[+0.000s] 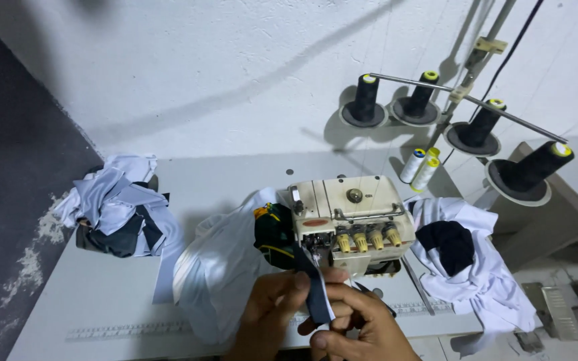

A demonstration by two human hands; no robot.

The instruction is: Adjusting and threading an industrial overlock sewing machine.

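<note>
My left hand (272,307) and my right hand (359,324) meet at the front of a cream overlock sewing machine (349,214). Together they pinch a narrow dark fabric strip (316,294) with a white underside, which runs up to the machine's needle area. A white garment (219,271) lies bunched under my left hand, with a dark green and yellow piece (272,230) beside the machine.
A pile of white and dark cloth (118,207) sits at the table's left end. Another white and black heap (466,261) lies right of the machine. Several black thread cones (423,97) and white spools (417,167) stand behind. The grey table (102,301) has a ruler strip along its front.
</note>
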